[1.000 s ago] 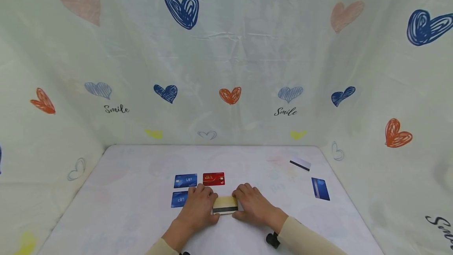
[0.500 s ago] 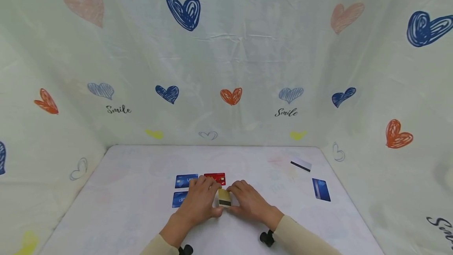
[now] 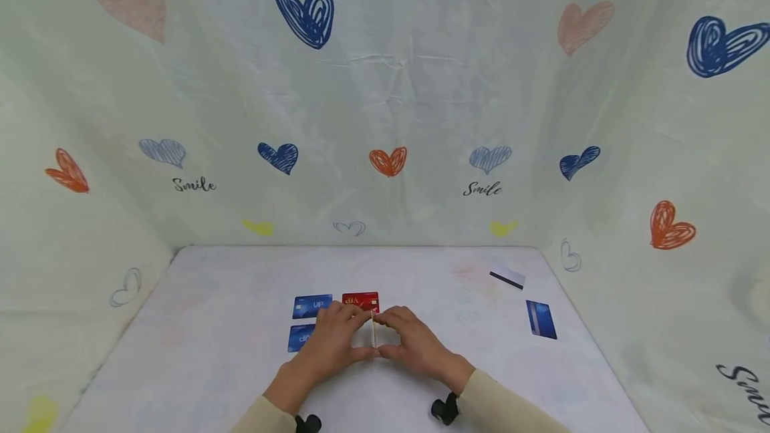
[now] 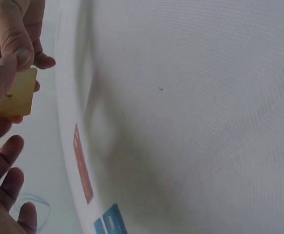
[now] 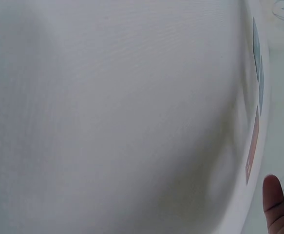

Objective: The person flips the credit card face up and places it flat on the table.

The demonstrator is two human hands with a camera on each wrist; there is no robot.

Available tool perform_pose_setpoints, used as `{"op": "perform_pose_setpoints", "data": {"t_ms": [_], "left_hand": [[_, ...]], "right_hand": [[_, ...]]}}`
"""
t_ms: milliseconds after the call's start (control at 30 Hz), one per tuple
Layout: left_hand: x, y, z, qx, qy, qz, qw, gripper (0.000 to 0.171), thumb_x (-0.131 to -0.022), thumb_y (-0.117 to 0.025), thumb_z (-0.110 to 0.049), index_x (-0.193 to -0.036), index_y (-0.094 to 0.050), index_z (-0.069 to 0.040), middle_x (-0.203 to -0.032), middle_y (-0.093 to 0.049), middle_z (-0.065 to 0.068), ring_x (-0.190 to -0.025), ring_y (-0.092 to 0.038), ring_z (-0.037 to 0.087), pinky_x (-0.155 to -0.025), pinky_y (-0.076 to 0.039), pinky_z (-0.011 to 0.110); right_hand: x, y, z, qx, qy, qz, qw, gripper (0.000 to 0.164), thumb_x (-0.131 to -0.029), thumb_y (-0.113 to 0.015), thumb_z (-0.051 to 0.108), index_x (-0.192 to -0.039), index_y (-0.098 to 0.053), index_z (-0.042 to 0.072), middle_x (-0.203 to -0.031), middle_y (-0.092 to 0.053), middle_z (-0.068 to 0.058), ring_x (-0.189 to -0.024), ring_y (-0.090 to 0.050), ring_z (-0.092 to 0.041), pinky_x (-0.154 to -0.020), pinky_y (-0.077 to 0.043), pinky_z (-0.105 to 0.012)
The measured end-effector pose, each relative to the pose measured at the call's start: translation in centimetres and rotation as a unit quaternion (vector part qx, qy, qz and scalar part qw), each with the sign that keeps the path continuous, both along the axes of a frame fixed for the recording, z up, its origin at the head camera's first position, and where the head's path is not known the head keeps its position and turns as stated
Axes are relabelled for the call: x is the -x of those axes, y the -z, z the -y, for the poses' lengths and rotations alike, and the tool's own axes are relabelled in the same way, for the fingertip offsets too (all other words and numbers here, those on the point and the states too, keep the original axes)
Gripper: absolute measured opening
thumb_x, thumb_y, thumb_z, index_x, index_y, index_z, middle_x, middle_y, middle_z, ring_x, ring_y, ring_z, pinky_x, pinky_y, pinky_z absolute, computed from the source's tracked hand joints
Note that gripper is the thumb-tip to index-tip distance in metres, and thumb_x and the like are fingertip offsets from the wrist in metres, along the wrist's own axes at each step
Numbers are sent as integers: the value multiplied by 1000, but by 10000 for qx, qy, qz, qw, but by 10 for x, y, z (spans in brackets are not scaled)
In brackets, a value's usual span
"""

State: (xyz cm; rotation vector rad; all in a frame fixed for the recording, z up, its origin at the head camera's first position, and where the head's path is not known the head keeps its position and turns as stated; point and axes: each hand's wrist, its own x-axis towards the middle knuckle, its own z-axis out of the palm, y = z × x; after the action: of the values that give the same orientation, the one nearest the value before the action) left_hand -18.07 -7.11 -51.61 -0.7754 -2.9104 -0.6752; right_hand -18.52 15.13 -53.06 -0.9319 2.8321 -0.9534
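You wore sleeves of a plain, light beige colour; the left sleeve [image 3: 265, 417] and the right sleeve [image 3: 508, 403] both ended with a simple edge close to the wrist. Both your hands, the left hand [image 3: 329, 341] and the right hand [image 3: 418, 346], were bare. Near each wrist you carried a small black device, the left device [image 3: 309, 423] and the right device [image 3: 445, 409], rounded and somewhat knobby in its shape.

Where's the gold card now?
At the head view's lower centre, the gold card is pinched edge-on between left hand and right hand, below the red card.
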Motion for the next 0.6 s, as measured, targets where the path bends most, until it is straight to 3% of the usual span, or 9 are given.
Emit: {"op": "perform_pose_setpoints", "data": {"t_ms": [133, 233, 400, 600], "left_hand": [[-1, 0, 0, -334, -26, 139, 9993, 68, -83, -87, -50, -141, -68, -20, -131, -66, 0, -120, -49, 22, -101, -44, 52], [1, -2, 0, -350, -282, 21, 9990, 66, -84, -88, -50, -138, -67, -19, -132, -66, 1, -122, -52, 23, -105, -47, 54], [7, -3, 2, 384, -865, -317, 9950, 64, -80, -91, -46, -132, -68, -16, -128, -70, 5, -119, -56, 29, -105, -48, 55], [5, 3, -3, 988, -982, -453, 9892, 64, -78, -92, -42, -132, -69, -17, -123, -70, 9, -115, -56, 31, -100, -48, 55]], "right_hand": [[2, -1, 0, 7, 28, -96, 9999, 55, -92, -84, 30, -141, -64, 15, -132, -64, 4, -122, -60, -16, -103, -56, -36], [3, -4, -2, -180, 56, -153, 9997, 59, -91, -85, 35, -141, -63, 15, -131, -62, 4, -124, -59, -16, -106, -55, -37], [9, -13, -8, -374, 97, -635, 9972, 65, -89, -86, 38, -142, -59, 12, -132, -61, 0, -123, -58, -17, -104, -55, -38], [15, -18, -15, -1146, 74, -1823, 9765, 71, -84, -88, 44, -140, -58, 11, -129, -62, -2, -118, -58, -19, -100, -55, -38]]}}
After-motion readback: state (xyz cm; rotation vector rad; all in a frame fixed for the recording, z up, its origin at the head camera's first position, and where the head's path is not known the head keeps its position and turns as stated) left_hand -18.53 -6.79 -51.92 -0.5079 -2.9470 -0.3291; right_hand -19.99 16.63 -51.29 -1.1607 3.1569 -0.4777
